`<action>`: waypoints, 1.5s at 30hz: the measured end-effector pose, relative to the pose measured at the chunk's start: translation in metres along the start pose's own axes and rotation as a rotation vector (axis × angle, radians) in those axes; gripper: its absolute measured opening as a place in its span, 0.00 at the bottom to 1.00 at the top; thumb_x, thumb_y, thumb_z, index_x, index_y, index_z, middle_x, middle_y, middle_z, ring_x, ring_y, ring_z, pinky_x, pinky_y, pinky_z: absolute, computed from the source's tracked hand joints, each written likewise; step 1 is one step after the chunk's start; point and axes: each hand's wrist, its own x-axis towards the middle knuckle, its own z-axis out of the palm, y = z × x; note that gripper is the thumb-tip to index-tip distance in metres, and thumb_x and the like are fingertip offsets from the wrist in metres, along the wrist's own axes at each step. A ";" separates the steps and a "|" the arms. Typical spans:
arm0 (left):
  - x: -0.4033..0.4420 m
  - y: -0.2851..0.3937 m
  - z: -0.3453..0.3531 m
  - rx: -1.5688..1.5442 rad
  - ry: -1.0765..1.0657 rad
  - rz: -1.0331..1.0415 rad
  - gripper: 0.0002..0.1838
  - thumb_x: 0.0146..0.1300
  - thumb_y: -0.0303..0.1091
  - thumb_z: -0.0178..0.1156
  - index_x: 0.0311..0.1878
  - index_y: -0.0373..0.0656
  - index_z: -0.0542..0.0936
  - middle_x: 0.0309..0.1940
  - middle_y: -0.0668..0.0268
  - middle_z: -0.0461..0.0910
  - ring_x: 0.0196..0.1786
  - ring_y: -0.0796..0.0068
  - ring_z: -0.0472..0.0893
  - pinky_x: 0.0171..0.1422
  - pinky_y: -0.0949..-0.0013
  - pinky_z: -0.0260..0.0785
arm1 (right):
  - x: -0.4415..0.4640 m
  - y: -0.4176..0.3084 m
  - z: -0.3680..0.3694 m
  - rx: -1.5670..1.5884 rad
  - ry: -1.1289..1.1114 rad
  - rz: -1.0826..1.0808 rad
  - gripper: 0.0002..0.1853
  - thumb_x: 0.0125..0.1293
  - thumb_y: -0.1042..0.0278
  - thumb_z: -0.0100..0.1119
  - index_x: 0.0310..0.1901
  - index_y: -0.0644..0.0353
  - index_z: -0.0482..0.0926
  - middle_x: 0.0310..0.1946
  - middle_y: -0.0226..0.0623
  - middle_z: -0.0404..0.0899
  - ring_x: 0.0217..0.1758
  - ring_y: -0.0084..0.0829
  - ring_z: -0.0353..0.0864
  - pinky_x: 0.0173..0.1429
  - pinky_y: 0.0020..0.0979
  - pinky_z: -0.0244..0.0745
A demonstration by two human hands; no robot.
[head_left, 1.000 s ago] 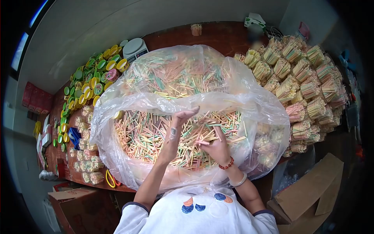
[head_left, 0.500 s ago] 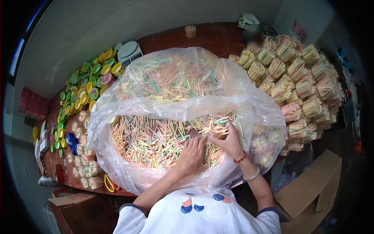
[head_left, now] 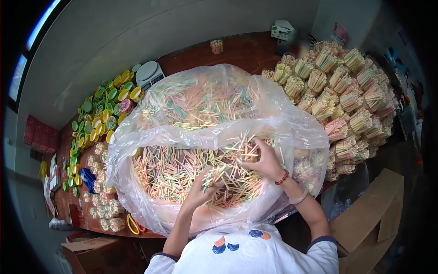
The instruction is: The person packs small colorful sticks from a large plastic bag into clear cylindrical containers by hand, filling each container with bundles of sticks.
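A large clear plastic bag (head_left: 182, 133) lies open in the middle, filled with short pastel sticks (head_left: 169, 176) in pink, yellow and green. Low in the bag's opening, my left hand (head_left: 201, 189) is curled around a small bunch of sticks, which point up and right. My right hand (head_left: 264, 160), with a red bead bracelet and a pale bangle at the wrist, grips a looser bunch of sticks between thumb and fingers at the opening's right side. The two hands are apart.
Many bundled sticks (head_left: 351, 100) are piled at the right. Yellow and green round containers (head_left: 98, 121) and a white scale (head_left: 147, 71) stand at the left. Smaller bundles (head_left: 104, 211) lie near the left table edge, by yellow-handled scissors (head_left: 132, 224). Cardboard (head_left: 369, 210) is at the lower right.
My left hand has gone from lying over the sticks to holding a bunch, raised a little and further left. My right hand still holds sticks, slightly further left. The view has shifted slightly.
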 end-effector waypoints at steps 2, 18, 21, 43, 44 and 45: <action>0.002 0.005 0.009 -0.218 0.094 -0.051 0.25 0.67 0.31 0.67 0.66 0.38 0.77 0.57 0.63 0.83 0.55 0.73 0.81 0.63 0.67 0.72 | -0.001 0.014 0.013 0.183 -0.035 -0.022 0.40 0.48 0.59 0.86 0.60 0.67 0.76 0.49 0.46 0.83 0.53 0.41 0.86 0.60 0.39 0.80; 0.035 0.037 0.056 -0.410 0.198 0.266 0.23 0.74 0.32 0.63 0.69 0.34 0.77 0.66 0.59 0.82 0.73 0.62 0.75 0.78 0.56 0.66 | -0.035 -0.038 0.059 0.015 0.186 -0.048 0.41 0.44 0.69 0.85 0.62 0.59 0.74 0.58 0.46 0.80 0.63 0.50 0.80 0.65 0.44 0.77; 0.046 0.007 0.042 0.053 0.139 0.533 0.37 0.71 0.46 0.66 0.76 0.34 0.68 0.75 0.48 0.71 0.83 0.56 0.60 0.85 0.52 0.52 | -0.035 -0.034 0.065 -0.008 0.198 -0.078 0.42 0.44 0.70 0.83 0.63 0.62 0.72 0.58 0.50 0.79 0.63 0.52 0.79 0.66 0.46 0.76; 0.032 0.038 0.023 0.245 0.129 0.562 0.31 0.78 0.54 0.50 0.74 0.42 0.71 0.76 0.49 0.67 0.78 0.48 0.67 0.82 0.51 0.57 | -0.037 -0.039 0.077 0.067 0.350 -0.243 0.21 0.65 0.78 0.67 0.59 0.64 0.75 0.58 0.50 0.80 0.66 0.48 0.80 0.67 0.44 0.76; 0.026 0.039 0.013 0.250 0.158 0.562 0.31 0.79 0.53 0.49 0.74 0.41 0.71 0.75 0.49 0.68 0.78 0.48 0.68 0.81 0.52 0.58 | -0.036 -0.040 0.080 0.171 0.408 -0.206 0.14 0.69 0.79 0.63 0.55 0.63 0.78 0.52 0.45 0.85 0.61 0.43 0.84 0.64 0.40 0.78; 0.022 0.033 0.001 0.254 0.210 0.555 0.30 0.79 0.52 0.49 0.73 0.40 0.72 0.73 0.50 0.71 0.76 0.51 0.71 0.80 0.53 0.60 | -0.036 -0.044 0.078 0.306 0.411 -0.107 0.13 0.71 0.79 0.61 0.55 0.64 0.77 0.52 0.45 0.85 0.60 0.40 0.85 0.63 0.38 0.78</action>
